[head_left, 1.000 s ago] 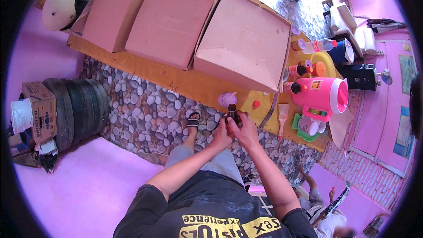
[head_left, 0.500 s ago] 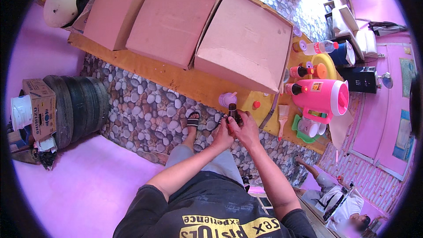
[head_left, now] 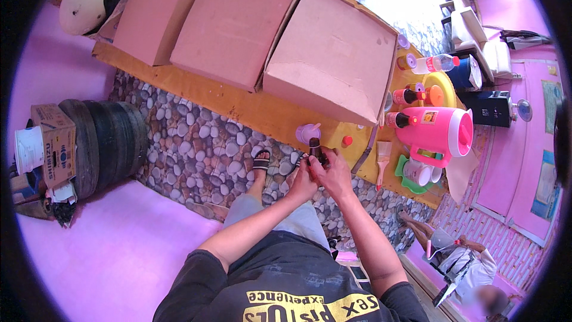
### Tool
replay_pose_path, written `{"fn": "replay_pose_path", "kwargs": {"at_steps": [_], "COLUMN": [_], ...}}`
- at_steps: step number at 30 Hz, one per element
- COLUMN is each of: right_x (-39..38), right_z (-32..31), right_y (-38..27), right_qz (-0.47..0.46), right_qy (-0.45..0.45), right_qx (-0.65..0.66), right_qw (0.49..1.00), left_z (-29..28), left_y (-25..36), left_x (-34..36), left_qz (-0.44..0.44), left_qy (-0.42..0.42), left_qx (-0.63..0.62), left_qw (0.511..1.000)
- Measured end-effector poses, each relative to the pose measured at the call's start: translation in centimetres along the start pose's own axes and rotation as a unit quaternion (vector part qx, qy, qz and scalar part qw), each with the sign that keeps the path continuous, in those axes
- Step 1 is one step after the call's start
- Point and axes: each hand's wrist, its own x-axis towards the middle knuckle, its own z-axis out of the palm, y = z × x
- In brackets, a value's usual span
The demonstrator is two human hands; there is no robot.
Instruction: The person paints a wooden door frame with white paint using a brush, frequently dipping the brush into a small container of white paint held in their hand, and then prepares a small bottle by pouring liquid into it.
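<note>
Clamps the fingers of left hand (head_left: pixel 302 186) and right hand (head_left: pixel 335 176) around a dark brown bottle (head_left: pixel 315 146) at the near edge of a mustard-covered table (head_left: pixel 238 104), aiming its neck away from the torso, toward a lilac cup (head_left: pixel 307 135) with a pink handle poking out, long axis leaning slightly left. Farther right, shows red-labelled bottles (head_left: pixel 407 96) of dark liquid beside a pink jug (head_left: pixel 414 134) bearing a picture sticker (head_left: pixel 428 117). Wears a black T-shirt (head_left: pixel 280 274) with yellow lettering.

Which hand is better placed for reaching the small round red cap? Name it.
Probably the right hand: it is nearer the red cap than the left hand. Both are on the dark, narrow-necked bottle, so the left must hold it.
</note>
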Motion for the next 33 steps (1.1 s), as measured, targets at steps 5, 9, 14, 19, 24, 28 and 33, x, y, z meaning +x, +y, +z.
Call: {"fn": "replay_pose_path", "kwargs": {"at_steps": [5,9,14,19,24,28,33], "right_x": [0.0,0.0,-0.1,-0.3,-0.1,0.0,0.0], "right_z": [0.3,0.1,0.2,0.6,0.6,0.8,0.8], "right_y": [0.4,0.0,0.0,0.4,0.0,0.1,-0.1], "right_qz": [-0.002,0.013,0.003,-0.005,0.007,0.002,0.003], "right_qy": [0.009,-0.005,0.006,0.012,0.007,0.018,0.020], "right_qx": [-0.002,-0.006,-0.002,0.004,0.006,0.015,0.016], "right_qw": [1.000,1.000,1.000,1.000,1.000,1.000,1.000], "left_z": [-0.9,-0.9,-0.8,-0.3,-0.8,-0.9,-0.9], "left_y": [2.9,3.3,2.6,0.0,0.9,0.6,0.3], "left_x": [-0.4,-0.6,-0.6,-0.2,0.0,0.3,0.3], "left_qz": [-0.040,-0.026,-0.012,0.008,-0.008,0.005,0.019], "left_qy": [-0.029,-0.009,-0.009,-0.002,-0.016,-0.011,-0.013], "left_qx": [-0.016,-0.035,-0.054,-0.025,-0.017,-0.008,-0.017], "left_qw": [0.999,0.999,0.998,1.000,1.000,1.000,1.000]}}
